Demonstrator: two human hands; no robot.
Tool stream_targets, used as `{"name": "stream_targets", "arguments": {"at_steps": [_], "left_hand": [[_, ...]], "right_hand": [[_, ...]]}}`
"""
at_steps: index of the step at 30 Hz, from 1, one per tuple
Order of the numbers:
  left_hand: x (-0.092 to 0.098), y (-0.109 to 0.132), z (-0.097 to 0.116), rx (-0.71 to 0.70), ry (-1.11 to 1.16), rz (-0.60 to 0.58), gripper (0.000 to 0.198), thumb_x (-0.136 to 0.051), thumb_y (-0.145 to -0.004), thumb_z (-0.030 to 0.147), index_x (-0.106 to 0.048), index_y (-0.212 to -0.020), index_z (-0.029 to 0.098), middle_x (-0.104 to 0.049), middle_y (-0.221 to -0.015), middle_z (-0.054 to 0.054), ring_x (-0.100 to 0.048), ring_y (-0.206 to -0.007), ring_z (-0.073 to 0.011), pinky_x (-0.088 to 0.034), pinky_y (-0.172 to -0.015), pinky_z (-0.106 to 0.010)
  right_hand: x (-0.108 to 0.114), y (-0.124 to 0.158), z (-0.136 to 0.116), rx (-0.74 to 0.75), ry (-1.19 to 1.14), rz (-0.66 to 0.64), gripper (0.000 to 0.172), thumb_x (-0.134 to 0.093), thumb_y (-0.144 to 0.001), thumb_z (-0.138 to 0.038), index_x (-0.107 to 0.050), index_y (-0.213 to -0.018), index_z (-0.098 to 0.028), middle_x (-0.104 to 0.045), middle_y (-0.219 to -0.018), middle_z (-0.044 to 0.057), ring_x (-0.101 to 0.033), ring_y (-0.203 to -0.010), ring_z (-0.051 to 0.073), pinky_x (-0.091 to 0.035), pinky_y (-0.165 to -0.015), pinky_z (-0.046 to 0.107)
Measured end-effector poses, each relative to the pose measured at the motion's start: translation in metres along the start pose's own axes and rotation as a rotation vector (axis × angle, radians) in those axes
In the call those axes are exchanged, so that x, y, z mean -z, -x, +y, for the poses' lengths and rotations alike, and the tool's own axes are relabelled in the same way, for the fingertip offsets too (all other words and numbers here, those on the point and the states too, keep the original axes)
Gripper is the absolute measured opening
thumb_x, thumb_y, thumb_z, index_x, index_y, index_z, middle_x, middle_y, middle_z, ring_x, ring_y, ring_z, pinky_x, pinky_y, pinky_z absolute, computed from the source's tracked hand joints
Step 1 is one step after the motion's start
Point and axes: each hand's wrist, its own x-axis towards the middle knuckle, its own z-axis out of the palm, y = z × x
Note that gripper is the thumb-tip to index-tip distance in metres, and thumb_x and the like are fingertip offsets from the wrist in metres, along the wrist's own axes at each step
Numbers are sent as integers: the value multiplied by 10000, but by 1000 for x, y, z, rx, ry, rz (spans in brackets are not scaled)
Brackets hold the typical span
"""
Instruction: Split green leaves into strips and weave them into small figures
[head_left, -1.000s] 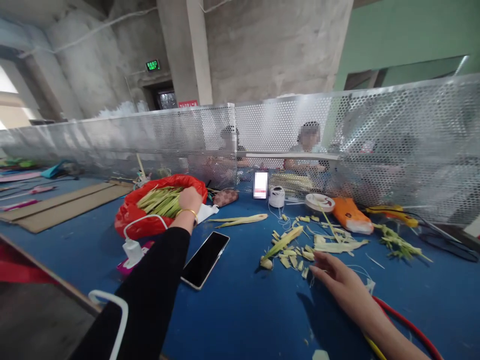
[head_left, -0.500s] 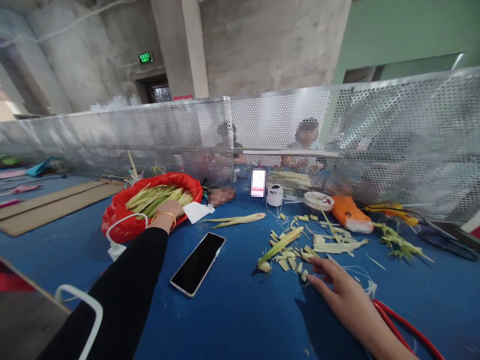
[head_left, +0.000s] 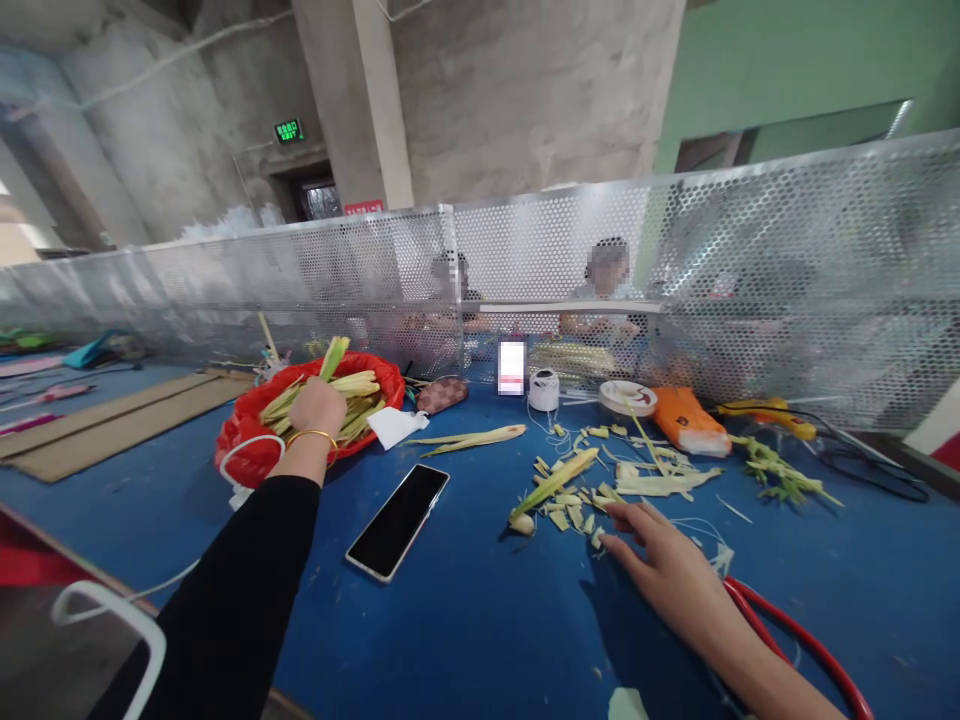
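Observation:
My left hand (head_left: 317, 412), wearing a gold bracelet, is closed over the red plastic bag (head_left: 259, 462). A pale green husk strip (head_left: 334, 357) sticks up out of its grip; the fingertips are hidden. More long husk strips (head_left: 358, 384) lie in the bag around it. My right hand (head_left: 660, 560) rests low over the blue table, fingers apart and holding nothing. Its fingertips are beside small cut husk scraps (head_left: 574, 515). Just left of those lies a husk piece with a rounded pale end (head_left: 555, 488).
A black-screened phone (head_left: 399, 522) lies between my arms. Farther back are a split husk strip (head_left: 472, 438), a checkered pouch (head_left: 442, 395), a lit phone (head_left: 512, 366), a white thread spool (head_left: 544, 388), a tape roll (head_left: 627, 397) and an orange packet (head_left: 688, 420). A perforated metal screen (head_left: 540, 240) stands behind.
My left hand has risen a little among the husk strips, and a strip now stands up from its grip. My right hand stays by the scraps. The view has shifted slightly.

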Motion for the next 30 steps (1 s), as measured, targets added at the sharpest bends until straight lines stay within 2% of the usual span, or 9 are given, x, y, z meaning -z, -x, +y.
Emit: {"name": "stream_targets", "arguments": {"at_steps": [3,7,12,17,19,22,25,26,30], "left_hand": [[17,13,16,53,-16,78,321,-392,-901,166,-494,-1151,-7,-634,-1094,-238,-603,-1019,-394,-473,-743,-439],[22,43,58,-171,11,58,336,-313,-928,234,-515,-1152,86,-642,-1099,-210,-599,-1039,-344,-449,-776,-397],[-15,94,100,-586,48,-188,320,-395,-899,269,-551,-1176,233,-680,-1102,-67,-615,-1033,-242,-440,-827,-303],[-54,109,102,-794,7,-436,517,-556,-715,84,-618,-1205,236,-658,-1230,-47,-589,-1138,-216,-411,-955,-260],[-61,106,102,-814,-1,-459,569,-529,-705,41,-602,-1245,202,-605,-1313,-48,-545,-1206,-201,-388,-1000,-237],[-70,105,110,-807,-6,-416,447,-439,-833,73,-614,-1220,212,-597,-1315,-43,-526,-1218,-179,-369,-1043,-257],[-84,109,122,-754,-51,-349,268,-485,-926,249,-614,-1156,204,-606,-1237,-75,-573,-1109,-207,-458,-966,-382],[-90,110,127,-728,-73,-325,306,-542,-911,332,-578,-1179,190,-576,-1235,-95,-586,-1052,-216,-496,-896,-433],[-111,105,140,-623,-158,-271,339,-555,-904,337,-555,-1204,178,-573,-1218,-97,-595,-1018,-215,-517,-852,-423]], "right_hand": [[4,-1,-6,14,40,-4,362,-454,-823,-393,-638,-1072,-206,-669,-1047,107,-656,-933,265,-509,-783,377],[8,-1,-10,18,85,0,326,-463,-833,-348,-641,-1066,-206,-667,-1069,104,-655,-928,257,-495,-765,358],[10,-5,-4,43,128,49,303,-484,-857,-305,-627,-1101,-197,-655,-1096,110,-640,-948,252,-469,-790,339],[17,-8,-4,14,192,68,268,-500,-878,-261,-618,-1103,-175,-645,-1100,117,-640,-951,252,-455,-763,315],[19,-8,-6,10,214,64,256,-513,-878,-246,-615,-1103,-177,-643,-1098,112,-641,-962,251,-451,-755,303],[19,-7,-10,16,234,45,259,-517,-883,-244,-607,-1119,-183,-639,-1100,107,-651,-943,245,-451,-730,294],[18,-6,-12,18,244,13,270,-510,-888,-230,-600,-1136,-176,-632,-1116,108,-657,-935,243,-452,-723,294],[18,-6,-13,18,248,6,269,-510,-889,-228,-600,-1136,-173,-632,-1119,109,-655,-948,246,-453,-731,295],[18,-6,-14,11,268,-6,258,-518,-897,-241,-604,-1131,-177,-636,-1129,107,-640,-1001,253,-450,-777,291]]}}
